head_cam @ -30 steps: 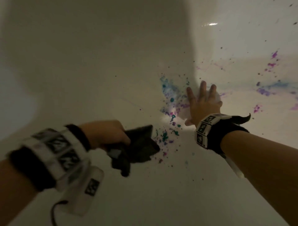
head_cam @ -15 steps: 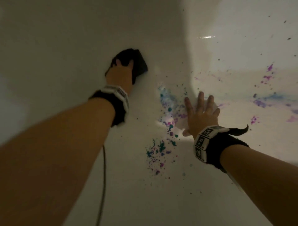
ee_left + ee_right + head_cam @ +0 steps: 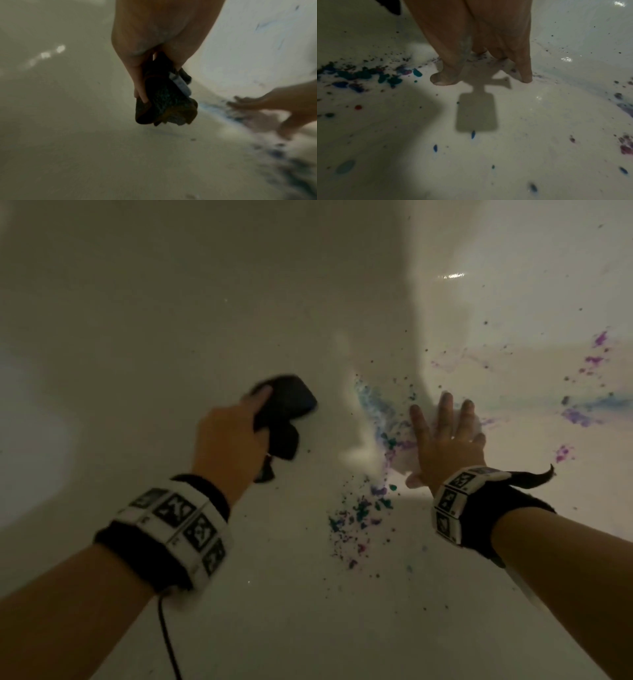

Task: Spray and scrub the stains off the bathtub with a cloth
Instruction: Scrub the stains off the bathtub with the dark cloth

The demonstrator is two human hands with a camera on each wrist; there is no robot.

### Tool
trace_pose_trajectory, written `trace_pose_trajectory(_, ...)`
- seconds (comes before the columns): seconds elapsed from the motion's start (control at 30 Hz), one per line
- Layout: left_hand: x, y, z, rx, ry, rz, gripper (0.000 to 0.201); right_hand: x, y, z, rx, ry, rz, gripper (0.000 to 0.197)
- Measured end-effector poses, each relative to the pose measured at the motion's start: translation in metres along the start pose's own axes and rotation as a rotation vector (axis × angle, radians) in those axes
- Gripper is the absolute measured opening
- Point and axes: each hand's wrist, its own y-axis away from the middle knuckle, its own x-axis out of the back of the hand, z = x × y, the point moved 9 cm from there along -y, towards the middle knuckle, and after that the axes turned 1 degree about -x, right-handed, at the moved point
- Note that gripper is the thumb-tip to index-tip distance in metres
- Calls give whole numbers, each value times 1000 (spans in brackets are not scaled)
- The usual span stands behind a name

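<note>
The white bathtub [image 3: 205,302] fills the head view. My left hand [image 3: 257,416] grips a bunched dark cloth [image 3: 287,412], held just above the tub surface left of the stains; the left wrist view shows the left hand [image 3: 144,86] with its fingers curled round the cloth [image 3: 164,104]. Teal, blue and purple stains [image 3: 359,511] splatter the tub between my hands, and a blue smear [image 3: 373,409] runs up the curve. My right hand [image 3: 445,433] lies flat with fingers spread on the stained wall, holding nothing. In the right wrist view, the right hand's fingertips [image 3: 526,79] touch the tub beside paint blobs [image 3: 385,79].
More purple and blue stains [image 3: 579,416] mark the lit tub wall at the right. A thin black cable [image 3: 168,638] hangs from my left wrist band. The left part of the tub lies in shadow and shows only bare white surface.
My left hand with the cloth reached out to the far tub surface, then pulled back toward me and right. The right hand has stayed pressed on the wall.
</note>
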Motion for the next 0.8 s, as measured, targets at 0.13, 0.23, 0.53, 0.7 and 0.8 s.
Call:
trace_pose_trajectory(0.13, -13, -43, -28, 108, -427, -101, 63, 0, -1, 0, -4, 0, -2, 116)
trace_pose_trajectory(0.23, -66, -39, -13, 60, -529, -229, 62, -1, -1, 0, -4, 12, -2, 116)
trace_pose_trajectory(0.53, -106, 38, 50, -41, 104, -304, 38, -2, -2, 0, -17, 32, -6, 117)
trace_pose_trajectory(0.7, -24, -35, 31, 96, 364, -190, 10, -2, -1, 1, -11, 43, -12, 118)
trace_pose_trajectory(0.8, 19, -88, 35, 53, 244, -134, 28, -3, -2, 1, -14, 47, -15, 118)
